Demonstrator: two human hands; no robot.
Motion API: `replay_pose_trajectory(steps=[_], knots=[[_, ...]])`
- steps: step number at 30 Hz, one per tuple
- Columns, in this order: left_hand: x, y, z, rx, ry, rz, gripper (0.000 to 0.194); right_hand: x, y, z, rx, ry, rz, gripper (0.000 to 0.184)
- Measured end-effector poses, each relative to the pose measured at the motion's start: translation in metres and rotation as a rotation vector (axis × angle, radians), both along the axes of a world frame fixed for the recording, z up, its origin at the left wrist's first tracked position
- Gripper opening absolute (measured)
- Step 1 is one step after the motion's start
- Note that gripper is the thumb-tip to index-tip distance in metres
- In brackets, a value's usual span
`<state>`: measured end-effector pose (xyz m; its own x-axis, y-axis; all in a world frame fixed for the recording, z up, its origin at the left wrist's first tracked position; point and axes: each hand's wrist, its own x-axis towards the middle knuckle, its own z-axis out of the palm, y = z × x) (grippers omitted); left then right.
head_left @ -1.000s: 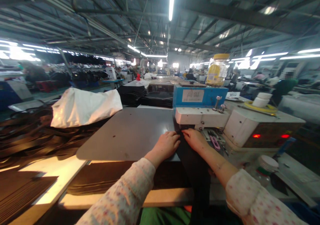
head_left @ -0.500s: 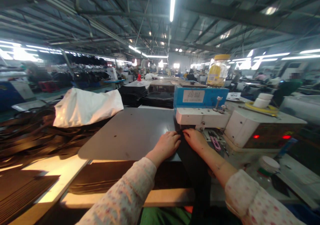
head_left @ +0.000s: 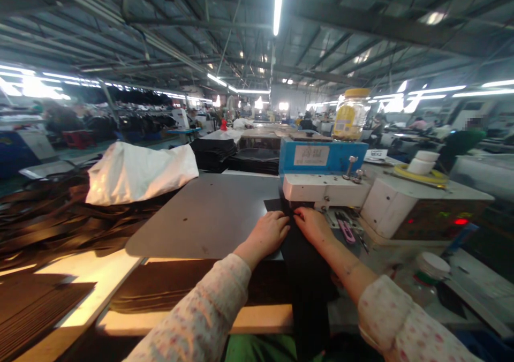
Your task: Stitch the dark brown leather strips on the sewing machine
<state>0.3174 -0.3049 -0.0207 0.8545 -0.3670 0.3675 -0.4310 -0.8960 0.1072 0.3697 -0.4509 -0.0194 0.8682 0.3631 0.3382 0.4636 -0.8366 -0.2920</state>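
A long strip of black fabric (head_left: 303, 255) runs from the sewing machine's white head (head_left: 305, 187) down over the table edge towards my lap. My left hand (head_left: 268, 232) rests on the left part of the fabric, with its fingers together and bent down onto it. Close beside it, my right hand (head_left: 311, 224) pinches the fabric just in front of the machine head. A corner of black cloth shows on the metal plate (head_left: 209, 212) beyond my left fingers. The fingertips and the needle area are partly hidden.
Pink-handled snips (head_left: 346, 231) lie right of my right hand. A control box (head_left: 425, 206) and a lidded jar (head_left: 431, 268) stand farther right. Left are a white bag (head_left: 140, 172) and heaped brown strips (head_left: 48, 217). A plastic jar (head_left: 350, 114) tops the blue machine body (head_left: 341, 156).
The black fabric has shifted; its corner now shows on the plate beyond my left hand, and its hanging part lies farther left. Both hands stay almost in place.
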Motion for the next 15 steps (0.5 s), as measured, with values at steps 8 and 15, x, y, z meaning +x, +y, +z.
replay_pose_trajectory(steps=[8,15], knots=[[0.0017,0.0002,-0.002,-0.011,0.005,-0.004,0.031,0.0015,0.0009,0.0004,-0.026,0.014,-0.007,0.025],[0.0017,0.0012,-0.0025,-0.025,0.0,-0.01,0.031,0.0004,0.0011,0.0006,-0.033,-0.01,-0.013,0.024]])
